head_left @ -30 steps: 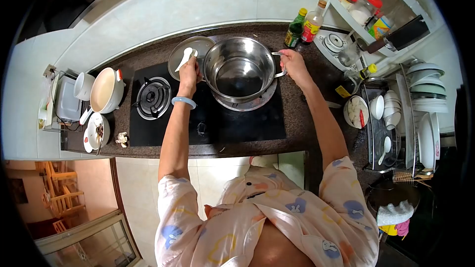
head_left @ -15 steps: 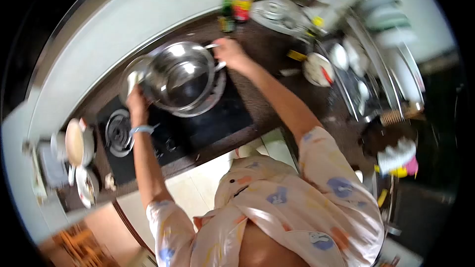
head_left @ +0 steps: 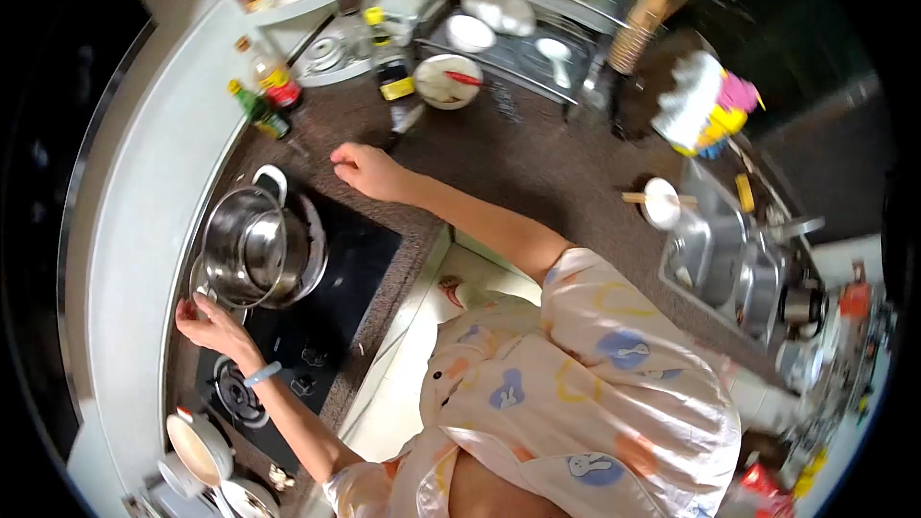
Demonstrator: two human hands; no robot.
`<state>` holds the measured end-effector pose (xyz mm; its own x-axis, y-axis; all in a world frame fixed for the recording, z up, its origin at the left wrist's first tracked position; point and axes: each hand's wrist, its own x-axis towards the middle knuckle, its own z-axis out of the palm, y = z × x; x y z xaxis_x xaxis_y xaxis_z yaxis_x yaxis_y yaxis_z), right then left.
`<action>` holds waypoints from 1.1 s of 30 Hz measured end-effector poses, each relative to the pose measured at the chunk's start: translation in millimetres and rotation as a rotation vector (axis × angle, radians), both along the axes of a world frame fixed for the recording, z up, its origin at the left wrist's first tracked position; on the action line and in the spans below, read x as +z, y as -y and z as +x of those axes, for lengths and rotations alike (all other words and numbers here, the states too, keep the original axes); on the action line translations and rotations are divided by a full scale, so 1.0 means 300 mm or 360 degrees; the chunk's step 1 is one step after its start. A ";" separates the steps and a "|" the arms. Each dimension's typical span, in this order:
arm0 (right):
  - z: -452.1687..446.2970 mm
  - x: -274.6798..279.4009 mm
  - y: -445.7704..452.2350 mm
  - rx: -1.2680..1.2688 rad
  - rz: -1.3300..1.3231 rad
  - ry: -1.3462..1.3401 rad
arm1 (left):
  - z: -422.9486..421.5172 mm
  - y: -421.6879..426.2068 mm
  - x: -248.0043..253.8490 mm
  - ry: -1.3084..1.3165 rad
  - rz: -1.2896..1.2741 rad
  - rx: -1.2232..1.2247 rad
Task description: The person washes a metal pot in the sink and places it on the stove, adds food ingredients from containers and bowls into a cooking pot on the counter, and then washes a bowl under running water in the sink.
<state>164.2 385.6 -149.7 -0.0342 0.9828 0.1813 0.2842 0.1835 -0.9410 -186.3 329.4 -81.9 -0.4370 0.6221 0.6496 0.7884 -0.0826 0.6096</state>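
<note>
A shiny steel pot (head_left: 247,242) with loop handles sits on the black gas stove (head_left: 350,254); a second silvery rim shows beneath its right side. My left hand (head_left: 216,331), with a pale blue band at the wrist, is just below the pot's near handle, fingers apart and nothing in them. Out over the dark countertop (head_left: 499,158), to the right of the pot, is my right hand (head_left: 372,173). Its fingers are curled in, and no object shows in them.
Two sauce bottles (head_left: 264,86) stand by the wall beyond the pot. A white bowl with a red-handled utensil (head_left: 449,82) is near the dish rack (head_left: 513,43). At right is a steel sink (head_left: 715,240); a cream pan (head_left: 199,446) lies lower left.
My right hand has let go of the pot's far handle and moved right. My left hand has come off the near handle. The view has turned rightward, bringing the sink in.
</note>
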 end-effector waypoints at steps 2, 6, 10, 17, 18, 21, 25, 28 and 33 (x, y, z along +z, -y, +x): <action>0.093 -0.041 0.168 -0.0128 0.0035 -0.0045 | 0.192 0.076 0.073 0.0084 -0.0045 -0.0333; 0.298 0.005 0.642 -0.0339 -0.0277 -0.0264 | 0.518 0.233 -0.013 0.0397 -0.0256 -0.1238; 0.491 0.018 1.094 -0.0704 -0.0420 -0.0533 | 0.844 0.508 -0.155 0.0470 -0.0605 -0.2059; 0.866 -0.060 1.824 -0.1574 -0.0368 -0.0804 | 1.139 0.986 -0.130 0.0132 -0.1428 -0.2685; 0.924 -0.082 1.917 -0.1707 -0.0373 -0.0832 | 1.172 1.026 -0.144 0.0120 -0.1504 -0.2754; 1.078 -0.046 2.181 -0.2006 -0.0387 -0.0924 | 1.279 1.137 -0.167 0.0119 -0.1636 -0.2822; 1.393 -0.057 2.463 -0.2235 -0.0200 -0.1125 | 1.495 1.284 -0.225 0.0138 -0.1675 -0.2875; 1.726 -0.107 2.627 -0.2375 -0.0148 -0.1130 | 1.709 1.411 -0.288 0.0198 -0.1731 -0.2842; 2.252 -0.221 2.801 -0.2573 -0.0130 -0.1257 | 2.033 1.645 -0.338 0.0449 -0.1884 -0.2819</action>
<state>839.9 -454.6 -216.1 0.9291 -0.0409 -0.3675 -0.3570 0.1596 -0.9203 423.6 -164.1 -183.3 0.9174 0.3379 -0.2102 0.2338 -0.0300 0.9718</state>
